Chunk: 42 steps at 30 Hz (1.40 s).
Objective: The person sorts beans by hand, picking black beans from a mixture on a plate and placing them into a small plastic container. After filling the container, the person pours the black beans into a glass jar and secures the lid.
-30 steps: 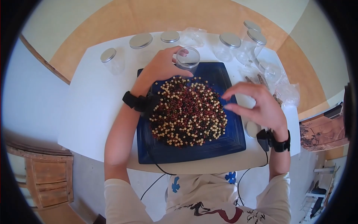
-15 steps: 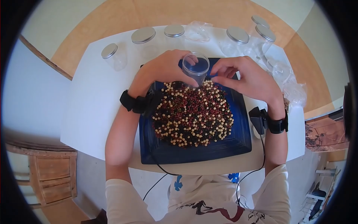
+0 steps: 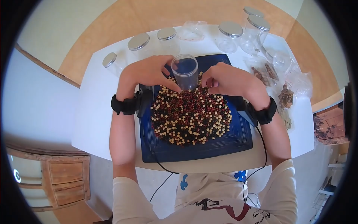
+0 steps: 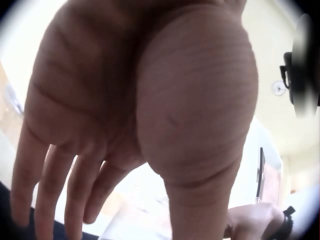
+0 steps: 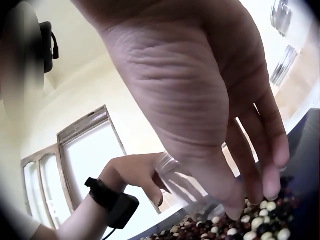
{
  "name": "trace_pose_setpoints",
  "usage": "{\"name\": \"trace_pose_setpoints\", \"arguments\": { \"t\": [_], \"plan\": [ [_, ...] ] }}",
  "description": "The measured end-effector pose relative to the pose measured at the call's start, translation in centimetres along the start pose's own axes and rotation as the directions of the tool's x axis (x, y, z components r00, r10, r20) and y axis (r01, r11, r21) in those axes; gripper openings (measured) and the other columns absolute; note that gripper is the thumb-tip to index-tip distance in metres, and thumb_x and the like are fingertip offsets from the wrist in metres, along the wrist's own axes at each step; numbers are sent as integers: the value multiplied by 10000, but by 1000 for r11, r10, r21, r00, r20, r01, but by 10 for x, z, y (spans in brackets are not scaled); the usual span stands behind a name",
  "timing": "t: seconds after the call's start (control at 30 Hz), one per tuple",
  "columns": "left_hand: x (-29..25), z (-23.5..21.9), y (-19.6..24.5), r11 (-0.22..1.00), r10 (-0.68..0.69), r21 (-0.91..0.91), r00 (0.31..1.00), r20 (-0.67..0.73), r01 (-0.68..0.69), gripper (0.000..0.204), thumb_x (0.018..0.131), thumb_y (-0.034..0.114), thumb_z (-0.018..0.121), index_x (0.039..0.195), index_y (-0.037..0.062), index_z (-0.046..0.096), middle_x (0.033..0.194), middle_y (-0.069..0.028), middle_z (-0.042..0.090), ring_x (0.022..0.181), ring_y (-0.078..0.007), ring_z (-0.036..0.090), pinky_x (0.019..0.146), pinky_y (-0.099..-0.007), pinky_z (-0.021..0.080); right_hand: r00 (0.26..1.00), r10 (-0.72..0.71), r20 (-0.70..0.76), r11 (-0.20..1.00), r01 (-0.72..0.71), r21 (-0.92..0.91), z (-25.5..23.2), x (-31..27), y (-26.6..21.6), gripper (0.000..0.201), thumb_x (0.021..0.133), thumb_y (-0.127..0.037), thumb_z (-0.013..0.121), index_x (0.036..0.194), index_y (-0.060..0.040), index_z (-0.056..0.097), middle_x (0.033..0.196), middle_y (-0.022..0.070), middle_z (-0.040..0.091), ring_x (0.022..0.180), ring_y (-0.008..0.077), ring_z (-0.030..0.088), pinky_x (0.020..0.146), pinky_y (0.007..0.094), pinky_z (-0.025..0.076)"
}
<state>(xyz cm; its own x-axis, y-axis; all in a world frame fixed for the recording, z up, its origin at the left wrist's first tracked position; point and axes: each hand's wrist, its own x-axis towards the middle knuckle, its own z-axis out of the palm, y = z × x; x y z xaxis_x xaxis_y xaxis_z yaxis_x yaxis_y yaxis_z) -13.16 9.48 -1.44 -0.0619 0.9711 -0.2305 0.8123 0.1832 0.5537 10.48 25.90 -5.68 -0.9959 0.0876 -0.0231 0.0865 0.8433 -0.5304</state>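
Nearest us, the blue tray fills the lower middle of the head view, beads heaped on it. Since half a second ago, the right hand has tipped its loosely bent fingers down toward them; we see nothing in its grasp. The left hand curves around the clear jar, fingers extended, contact unclear to us. The jar, upper centre, now lower and farther left, stands roughly upright, mouth up.

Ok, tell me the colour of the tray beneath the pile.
The tray is dark blue, best seen in the head view.
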Motion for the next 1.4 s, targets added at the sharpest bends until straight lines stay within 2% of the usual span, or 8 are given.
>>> {"name": "trace_pose_setpoints", "arguments": {
  "t": [0.07,0.27,0.5,0.67,1.07,1.17,1.33,1.4],
  "plan": [
    [-1,-8,-2,984,-54,169,998,20,50,654,747,310,971,1283,45,706,1215,-102,737,1046,-237,716,896,-352,580,999,-33,-10,999,33,-5,2,1,-5,255,874,-45,793,1126,-19,768,939,140,786,877,274,765,796,374,599],
    [5,5,-15,978,-69,204,991,117,44,387,761,191,939,1086,43,788,931,-74,780,887,-214,737,791,-359,580,995,75,-68,992,-82,-99,1,4,-7,246,862,-4,775,1107,-1,764,937,151,778,876,301,760,801,380,598],
    [-4,-3,-11,980,-72,196,986,149,42,376,763,167,931,1098,57,802,910,-61,777,843,-189,731,742,-346,566,1000,8,-16,999,-8,-31,10,7,-6,238,861,5,762,1099,3,762,918,158,765,865,305,755,778,379,591],
    [-6,2,0,989,38,130,973,229,-70,376,782,142,913,1136,76,805,945,-68,791,856,-184,739,753,-345,577,1000,0,-2,1000,0,-17,10,7,-7,217,859,-10,774,1075,5,768,895,154,760,843,302,752,770,380,590],
    [0,24,-1,975,-25,219,972,234,-28,279,781,89,868,1056,67,825,929,-84,807,888,-235,754,781,-366,580,998,32,46,998,-30,-52,7,7,-9,159,872,-34,789,1021,21,771,886,159,780,863,307,777,784,379,603],
    [2,23,2,975,-35,222,970,240,-20,243,768,85,870,1006,62,832,912,-79,804,872,-229,751,768,-364,574,1000,-20,-6,998,20,-53,-2,2,-12,146,885,-36,778,1020,21,768,885,149,787,849,293,780,777,377,603],
    [2,24,7,976,-55,218,963,263,-4,244,753,79,875,990,48,826,883,-83,800,843,-224,754,750,-353,571,984,-130,-122,983,144,114,-22,-5,-29,133,900,-59,789,1024,-17,768,828,66,774,706,150,705,669,299,545],
    [3,25,5,976,-52,219,962,267,-8,245,748,79,879,984,43,823,873,-85,798,835,-223,756,743,-348,570,975,-110,-195,983,135,121,-28,-7,-43,118,894,-73,789,995,-17,760,817,89,764,709,203,710,664,328,548]
  ]
}}
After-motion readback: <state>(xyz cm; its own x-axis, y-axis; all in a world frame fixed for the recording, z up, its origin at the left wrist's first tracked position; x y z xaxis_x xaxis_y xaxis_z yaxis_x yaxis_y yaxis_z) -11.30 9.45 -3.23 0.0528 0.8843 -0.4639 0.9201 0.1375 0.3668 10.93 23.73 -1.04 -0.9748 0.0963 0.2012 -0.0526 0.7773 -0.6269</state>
